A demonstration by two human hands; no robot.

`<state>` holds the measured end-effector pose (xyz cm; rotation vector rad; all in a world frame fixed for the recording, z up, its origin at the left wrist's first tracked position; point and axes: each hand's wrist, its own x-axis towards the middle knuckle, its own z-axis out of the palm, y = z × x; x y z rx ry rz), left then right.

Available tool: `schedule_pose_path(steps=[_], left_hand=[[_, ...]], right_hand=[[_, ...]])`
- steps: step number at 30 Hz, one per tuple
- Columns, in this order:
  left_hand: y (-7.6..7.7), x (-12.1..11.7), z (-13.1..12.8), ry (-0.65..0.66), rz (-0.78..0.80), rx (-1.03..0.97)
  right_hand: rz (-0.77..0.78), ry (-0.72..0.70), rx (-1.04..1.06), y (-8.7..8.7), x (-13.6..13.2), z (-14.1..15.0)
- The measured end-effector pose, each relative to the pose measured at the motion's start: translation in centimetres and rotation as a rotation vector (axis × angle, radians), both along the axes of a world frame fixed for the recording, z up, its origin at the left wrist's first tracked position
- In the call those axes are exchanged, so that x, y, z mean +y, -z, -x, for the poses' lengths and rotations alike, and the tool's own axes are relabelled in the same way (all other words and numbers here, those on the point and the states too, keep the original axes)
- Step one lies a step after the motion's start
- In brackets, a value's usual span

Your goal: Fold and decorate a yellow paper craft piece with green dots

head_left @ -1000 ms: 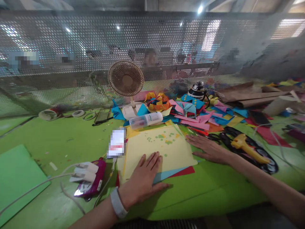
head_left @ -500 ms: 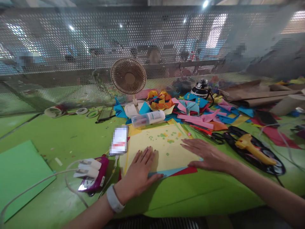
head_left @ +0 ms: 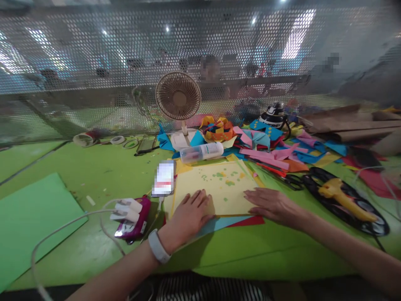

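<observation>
A pale yellow sheet of paper point(head_left: 221, 205) lies in front of me, with small green and orange paper bits point(head_left: 230, 182) scattered over its upper part. My left hand point(head_left: 191, 214) rests flat on its lower left, fingers together and pointing away from me. On the right edge of the sheet lies my right hand point(head_left: 275, 205), flat with fingers stretched leftward. Both palms face down and hold nothing. Blue paper point(head_left: 226, 224) and red paper point(head_left: 253, 220) stick out from under the near edge.
Left are a phone point(head_left: 163, 179), a purple power strip point(head_left: 133, 221) with plugs, and green card point(head_left: 37, 225). Behind stand a fan point(head_left: 178, 96), a lying bottle point(head_left: 202, 152) and coloured paper scraps point(head_left: 269, 154). Scissors point(head_left: 294, 182) and a yellow glue gun point(head_left: 347, 198) lie right.
The view has shifted, so the tabletop appears farther right. My left thumb has drawn in beside the fingers. My right hand still lies at the sheet's right edge.
</observation>
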<state>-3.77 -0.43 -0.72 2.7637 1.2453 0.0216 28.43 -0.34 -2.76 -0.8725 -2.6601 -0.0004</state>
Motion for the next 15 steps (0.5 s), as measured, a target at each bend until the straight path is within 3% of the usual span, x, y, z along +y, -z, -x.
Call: schedule_pose_path(steps=[7,11,15], left_hand=[[-1.5,0.0,-0.2,0.053,-0.002,-0.039],[-2.6,0.4,0.3,0.032,-0.097,-0.126],[-4.7,1.1,0.9,0.011,-0.213,-0.155]], right_hand=[[-0.027,0.008,0.121,-0.7,-0.2,0.7],[-0.029,0.135,0.214,-1.8,0.5,1.0],[-0.058,0.234,0.340,-2.8,1.6,1.0]])
